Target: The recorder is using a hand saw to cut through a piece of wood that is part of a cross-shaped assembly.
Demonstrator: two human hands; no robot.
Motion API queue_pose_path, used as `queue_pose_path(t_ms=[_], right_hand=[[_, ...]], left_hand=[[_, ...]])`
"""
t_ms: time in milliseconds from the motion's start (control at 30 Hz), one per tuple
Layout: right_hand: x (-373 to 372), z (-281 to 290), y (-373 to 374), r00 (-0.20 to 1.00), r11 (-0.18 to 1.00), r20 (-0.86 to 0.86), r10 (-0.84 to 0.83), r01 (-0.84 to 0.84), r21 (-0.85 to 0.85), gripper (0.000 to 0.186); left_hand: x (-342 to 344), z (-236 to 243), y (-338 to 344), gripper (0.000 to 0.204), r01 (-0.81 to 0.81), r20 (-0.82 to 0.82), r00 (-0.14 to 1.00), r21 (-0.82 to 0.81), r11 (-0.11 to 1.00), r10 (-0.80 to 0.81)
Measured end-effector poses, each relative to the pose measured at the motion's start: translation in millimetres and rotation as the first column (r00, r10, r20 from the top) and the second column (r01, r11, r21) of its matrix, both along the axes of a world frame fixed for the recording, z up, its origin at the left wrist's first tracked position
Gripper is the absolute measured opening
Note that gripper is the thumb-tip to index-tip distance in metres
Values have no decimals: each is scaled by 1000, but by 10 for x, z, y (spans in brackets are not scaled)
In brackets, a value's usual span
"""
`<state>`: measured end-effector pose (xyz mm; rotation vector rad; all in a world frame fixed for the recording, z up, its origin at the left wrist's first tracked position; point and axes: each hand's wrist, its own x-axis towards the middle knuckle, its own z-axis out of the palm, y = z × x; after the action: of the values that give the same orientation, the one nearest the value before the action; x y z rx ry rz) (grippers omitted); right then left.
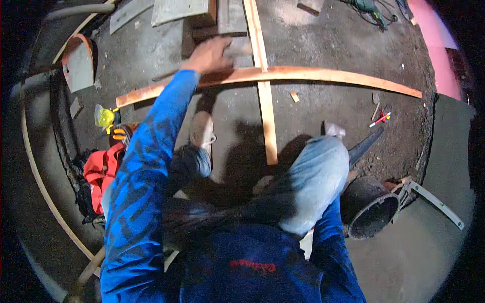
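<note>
The left hand is laid with fingers spread on a grey block above the long curved wooden strip. The right hand is hidden. The black bucket is tipped, its contents indiscernible.

A: The long curved reddish wooden strip near the left hand looks smooth, faintly glossy. The pale straight wooden batten crossing it is matt.

B: The dark ground around them is rough, gritty earth. Near right, the black round bucket seems dull plastic. Left, the red bag is cloth.
</note>
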<state>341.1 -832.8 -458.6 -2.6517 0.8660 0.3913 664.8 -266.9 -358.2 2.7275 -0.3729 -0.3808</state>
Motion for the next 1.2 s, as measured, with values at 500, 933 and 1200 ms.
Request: queue_pose_path(t_ms=[500,933,1200], right_hand=[[-258,-56,307,985,989,-101,-141,144,27,38],[-188,-55,311,984,984,-73,-165,169,48,37],[-236,-168,167,985,982,-38,-168,171,76,37]], left_hand=[[-901,-561,-168,51,146,-107,987,280,949,-121],[-663,-447,-5,42,187,-143,977,218,958,-158],[-619,-689,85,18,59,98,991,292,954,-92]])
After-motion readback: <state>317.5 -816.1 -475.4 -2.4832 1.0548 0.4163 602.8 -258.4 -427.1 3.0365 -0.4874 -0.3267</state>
